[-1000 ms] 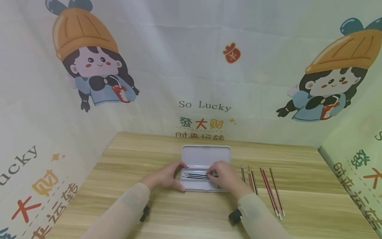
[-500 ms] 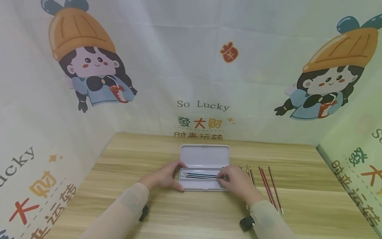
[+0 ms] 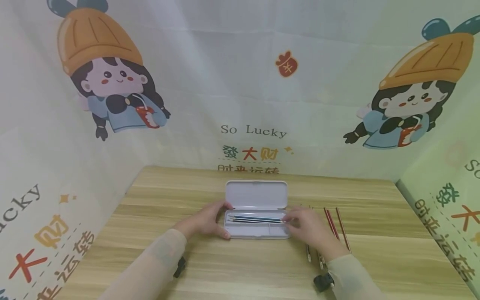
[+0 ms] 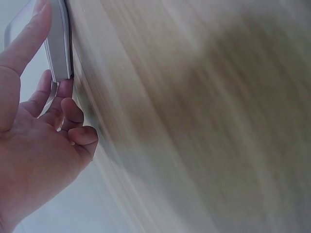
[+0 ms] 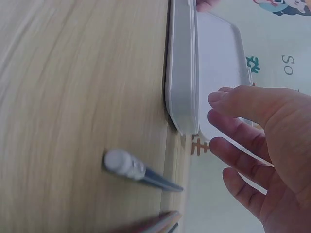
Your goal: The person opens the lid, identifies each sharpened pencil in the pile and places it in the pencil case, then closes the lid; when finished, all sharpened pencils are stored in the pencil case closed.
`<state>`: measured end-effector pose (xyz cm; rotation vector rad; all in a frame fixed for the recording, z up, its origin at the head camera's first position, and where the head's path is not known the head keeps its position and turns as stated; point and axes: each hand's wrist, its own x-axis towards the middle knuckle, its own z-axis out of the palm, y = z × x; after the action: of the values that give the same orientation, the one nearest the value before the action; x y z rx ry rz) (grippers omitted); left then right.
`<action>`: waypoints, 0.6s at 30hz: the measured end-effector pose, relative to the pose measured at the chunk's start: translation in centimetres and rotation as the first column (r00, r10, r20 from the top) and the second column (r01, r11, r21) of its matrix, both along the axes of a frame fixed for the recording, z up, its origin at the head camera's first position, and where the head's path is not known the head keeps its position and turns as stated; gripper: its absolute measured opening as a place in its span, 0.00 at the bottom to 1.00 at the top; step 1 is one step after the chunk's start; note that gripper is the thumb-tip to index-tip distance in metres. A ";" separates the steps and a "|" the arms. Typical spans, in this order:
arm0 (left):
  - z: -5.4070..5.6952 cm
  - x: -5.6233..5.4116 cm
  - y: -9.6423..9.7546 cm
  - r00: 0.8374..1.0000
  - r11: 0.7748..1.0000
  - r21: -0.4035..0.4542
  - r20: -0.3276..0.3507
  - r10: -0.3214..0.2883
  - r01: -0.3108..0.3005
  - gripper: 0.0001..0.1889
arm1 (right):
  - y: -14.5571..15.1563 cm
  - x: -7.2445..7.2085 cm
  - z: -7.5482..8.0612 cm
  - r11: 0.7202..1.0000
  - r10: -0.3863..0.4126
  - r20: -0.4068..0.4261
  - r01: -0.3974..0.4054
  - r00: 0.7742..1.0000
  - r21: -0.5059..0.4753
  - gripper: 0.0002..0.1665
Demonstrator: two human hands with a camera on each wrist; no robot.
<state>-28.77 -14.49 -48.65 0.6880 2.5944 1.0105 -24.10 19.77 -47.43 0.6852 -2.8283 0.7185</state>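
A white pencil case stands with its lid raised at the back. Several dark-sided pencils lie lengthwise in its rear compartment, points to the left. My left hand grips the case's left end, thumb at the front corner and fingers at the back. In the left wrist view, the thumb and fingertips touch the case end. My right hand hovers at the right end of the case, by the pencils' blunt ends. Its fingers are loosely bent in the right wrist view, with nothing visible between them.
To the right of the case, red pencils lie on the wooden table. Other pencils lie partly hidden under the right hand and forearm. A printed cloth hangs around the table's back and sides.
My right hand has slid rightward along the pencils to the case's right end, uncovering their full length. My left hand has stayed on the case.
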 end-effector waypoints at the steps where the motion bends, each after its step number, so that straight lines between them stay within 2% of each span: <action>1: 0.0 0.0 0.0 1.000 1.000 -0.003 -0.003 -0.001 0.001 0.43 | 0.2 0.0 0.1 1.000 -0.003 0.008 0.003 1.000 -0.003 0.09; 18: 0.5 0.3 0.1 1.000 1.000 0.009 0.006 -0.011 0.011 0.43 | 2.9 0.8 0.4 0.998 -0.067 0.030 0.066 0.997 0.006 0.10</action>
<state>-28.49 -14.44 -48.16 0.6998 2.5792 1.0202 -23.26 22.62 -47.00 0.5828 -2.8661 0.7168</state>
